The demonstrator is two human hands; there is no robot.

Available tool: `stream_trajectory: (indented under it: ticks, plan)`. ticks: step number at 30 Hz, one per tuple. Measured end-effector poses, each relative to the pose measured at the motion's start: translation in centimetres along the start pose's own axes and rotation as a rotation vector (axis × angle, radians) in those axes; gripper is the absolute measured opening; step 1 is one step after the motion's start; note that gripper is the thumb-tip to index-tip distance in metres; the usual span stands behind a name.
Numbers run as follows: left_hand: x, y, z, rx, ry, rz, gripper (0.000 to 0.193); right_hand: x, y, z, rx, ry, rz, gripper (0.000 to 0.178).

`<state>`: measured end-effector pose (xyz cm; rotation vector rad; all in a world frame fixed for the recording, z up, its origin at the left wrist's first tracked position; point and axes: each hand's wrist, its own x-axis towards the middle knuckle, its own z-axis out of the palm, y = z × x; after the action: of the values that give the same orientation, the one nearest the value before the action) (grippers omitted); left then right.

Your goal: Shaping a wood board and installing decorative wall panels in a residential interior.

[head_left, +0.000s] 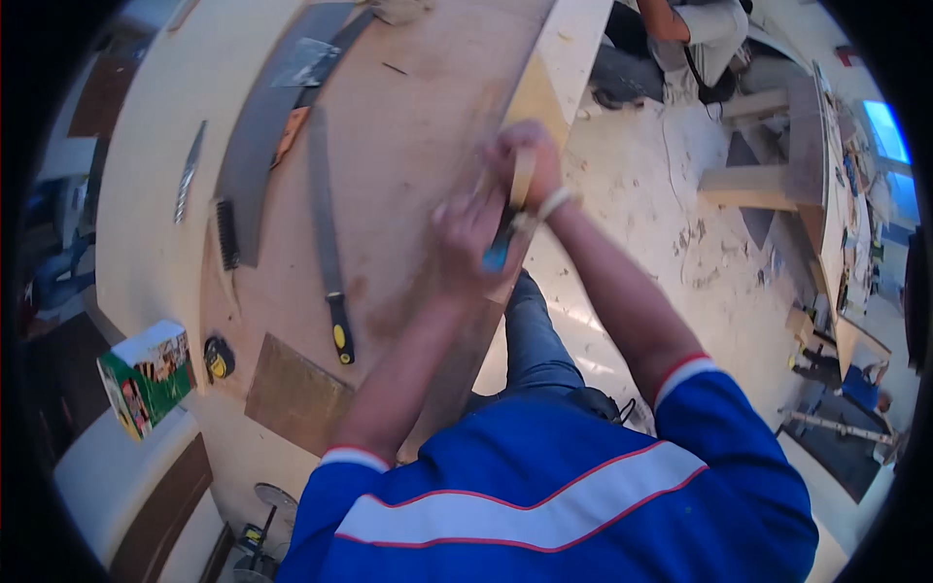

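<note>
Currently, in the head view, my right grip (pixel 536 160) is closed round a pale wood piece (pixel 523 178) by the right edge of the worktop (pixel 418 117). Just beside it, on the left and nearer my body, is my left grip (pixel 469 231), fingers bent; it is blurred, so I cannot tell whether it has hold of anything. A blue piece (pixel 498 255) shows close by its fingers, below the wood piece, and I cannot tell whether those two belong to one tool. A pale band (pixel 556 202) circles my right wrist.

To the left lies a long file (pixel 324 214), its black-and-yellow handle pointing toward me. Past it are a grey panel (pixel 243 185), a brush (pixel 228 233) with dark bristles and a metal strip (pixel 190 175). Nearer me, a tape measure (pixel 219 359) sits between a green box (pixel 146 379) and a brown board (pixel 296 394). At the upper right, well apart from my hands, a co-worker (pixel 714 44) is low by the floor (pixel 632 223).
</note>
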<state>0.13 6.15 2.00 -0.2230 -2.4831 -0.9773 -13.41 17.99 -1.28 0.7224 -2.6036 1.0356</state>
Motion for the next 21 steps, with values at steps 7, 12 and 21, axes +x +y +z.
stream_trajectory:
  ticks: [7,12,21]
  plan:
    - [6.1,-5.1,5.1,-0.005,-0.031,0.029,0.055,7.3,5.3,0.1,-0.250,0.039,0.066,0.035]
    - [-0.8,-1.1,-1.3,-0.114,-0.004,-0.007,0.062,0.3,-2.5,0.4,-0.204,-0.059,0.050,0.034]
    - [-7.2,-1.7,-3.2,-0.077,-0.008,-0.035,0.065,-4.4,-5.3,2.6,-0.005,-0.061,-0.039,0.032]
